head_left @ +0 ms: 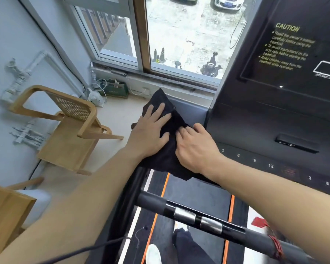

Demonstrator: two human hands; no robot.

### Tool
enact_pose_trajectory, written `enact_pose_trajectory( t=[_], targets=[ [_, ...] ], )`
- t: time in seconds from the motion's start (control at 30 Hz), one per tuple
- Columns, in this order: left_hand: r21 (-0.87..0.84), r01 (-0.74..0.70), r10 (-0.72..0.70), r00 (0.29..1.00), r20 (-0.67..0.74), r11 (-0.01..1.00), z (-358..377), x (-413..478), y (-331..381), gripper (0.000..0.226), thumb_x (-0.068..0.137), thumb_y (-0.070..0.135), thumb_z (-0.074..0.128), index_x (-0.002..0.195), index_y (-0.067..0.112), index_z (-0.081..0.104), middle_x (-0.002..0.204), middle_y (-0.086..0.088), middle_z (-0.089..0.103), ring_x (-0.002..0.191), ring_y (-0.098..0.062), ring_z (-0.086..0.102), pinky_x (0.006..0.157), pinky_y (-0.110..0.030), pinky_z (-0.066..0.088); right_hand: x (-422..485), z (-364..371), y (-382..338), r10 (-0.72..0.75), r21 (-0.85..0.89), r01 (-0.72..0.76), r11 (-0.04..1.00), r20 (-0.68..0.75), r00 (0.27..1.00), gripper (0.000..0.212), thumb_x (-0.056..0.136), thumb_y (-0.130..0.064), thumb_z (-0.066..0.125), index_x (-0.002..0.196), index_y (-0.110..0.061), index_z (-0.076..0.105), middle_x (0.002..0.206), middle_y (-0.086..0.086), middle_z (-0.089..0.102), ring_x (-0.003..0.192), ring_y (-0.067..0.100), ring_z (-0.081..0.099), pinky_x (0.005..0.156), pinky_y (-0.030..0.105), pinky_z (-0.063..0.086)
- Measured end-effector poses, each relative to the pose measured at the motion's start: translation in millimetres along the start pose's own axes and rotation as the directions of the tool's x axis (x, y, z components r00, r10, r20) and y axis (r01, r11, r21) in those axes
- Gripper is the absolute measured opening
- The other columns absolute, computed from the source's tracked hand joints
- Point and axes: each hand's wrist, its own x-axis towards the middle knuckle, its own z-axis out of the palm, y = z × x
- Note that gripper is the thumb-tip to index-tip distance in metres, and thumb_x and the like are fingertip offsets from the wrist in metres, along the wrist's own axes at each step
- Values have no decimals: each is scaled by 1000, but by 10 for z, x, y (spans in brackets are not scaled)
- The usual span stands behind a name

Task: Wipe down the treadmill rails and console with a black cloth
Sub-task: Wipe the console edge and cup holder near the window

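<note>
The black cloth (167, 149) is draped over the left end of the treadmill console (255, 130), where the left rail meets it. My left hand (151, 132) lies flat on the cloth with fingers spread. To its right, my right hand (194, 147) presses down on the cloth with fingers bent, fingertips digging into a fold. A grey handlebar (198, 218) with metal pulse sensors crosses below my arms. The console screen (293, 52) shows yellow caution text.
A wooden chair (71, 128) stands left of the treadmill, near the wall. A window (179, 35) lies ahead above a sill with cables and small items. The treadmill belt (194, 195) with orange stripes runs below, my legs standing on it.
</note>
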Motion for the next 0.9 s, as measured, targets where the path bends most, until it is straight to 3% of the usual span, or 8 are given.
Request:
enact_pose_trajectory(
  t=[0.1, 0.2, 0.37, 0.47, 0.57, 0.73, 0.9],
  targets=[
    [61, -17, 16, 1000, 7, 998, 48, 49, 29, 65, 96, 36, 52, 156, 34, 28, 168, 6, 5, 155, -24, -3, 122, -51, 9, 23, -110, -171, 122, -31, -120, 992, 74, 990, 33, 88, -16, 34, 95, -6, 64, 87, 13, 63, 71, 26, 44, 85, 44, 23],
    [62, -49, 49, 999, 5, 997, 79, 39, 4, 63, 97, 37, 50, 156, 36, 28, 168, 8, 7, 155, -22, -3, 123, -49, 5, 47, -144, -290, 208, 9, -210, 978, 84, 974, 25, 86, -16, 37, 87, -10, 61, 85, 11, 65, 69, 25, 38, 84, 45, 22],
    [-11, -46, 45, 998, -41, 999, 46, 108, -53, 62, 96, 39, 53, 154, 34, 33, 168, 10, 10, 154, -18, 1, 123, -50, 14, 62, 33, -309, 245, 166, -245, 955, 19, 969, 40, 88, -26, 37, 111, -3, 60, 110, 16, 64, 94, 31, 58, 89, 44, 35],
    [-89, 19, -24, 998, -55, 996, 26, 90, -101, 64, 94, 43, 55, 154, 35, 33, 167, 13, 7, 154, -14, 1, 120, -49, 24, 63, 20, -139, 119, 208, -122, 971, 26, 993, 60, 84, -35, 20, 122, -6, 57, 130, 14, 61, 115, 27, 56, 105, 44, 33],
    [-143, 73, -84, 994, -72, 987, 63, -20, -157, 67, 94, 43, 58, 155, 36, 30, 167, 14, 4, 154, -12, 4, 118, -45, 29, 11, -9, 131, -103, 175, 89, 981, 77, 992, 66, 91, -37, 22, 147, -9, 42, 156, 10, 41, 142, 21, 38, 121, 44, 12],
    [-187, 107, -124, 989, -77, 976, 63, -144, -163, 72, 93, 41, 61, 156, 34, 28, 168, 12, 5, 153, -11, 11, 118, -39, 27, 139, -138, 472, -396, 157, 370, 916, 202, 896, 69, 86, -34, 28, 153, -15, 34, 161, 3, 34, 149, 17, 26, 123, 43, 1],
    [-208, 148, -161, 986, -50, 967, 125, -280, -101, 81, 87, 38, 66, 157, 30, 26, 169, 2, 3, 152, -21, 12, 121, -44, 21, 183, -151, 575, -501, 336, 413, 847, 242, 831, 65, 81, -27, 32, 145, -19, 42, 149, 0, 46, 143, 11, 31, 124, 47, -4]
  ],
)
